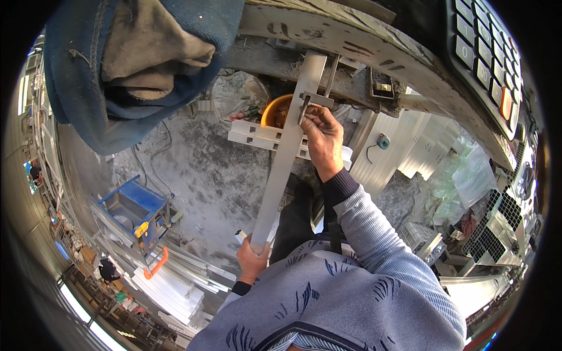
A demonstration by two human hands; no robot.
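A long, pale metal profile slants from the bench edge down toward my body. My left hand is wrapped round its near end. Further up, my right hand pinches a short dark metal bar against the profile's face, its fingers bent. Just above those fingers a small flat metal crosspiece lies across the profile, and a thin metal rod runs from it toward the bench. I cannot tell how these small parts join. Under the profile lies a white length with square holes.
A yellow bucket stands behind the profile. Blue cloth with a dirty glove hangs large at upper left, and a calculator sits upper right. A blue machine and stacked white profiles are at left; plastic wrap lies right.
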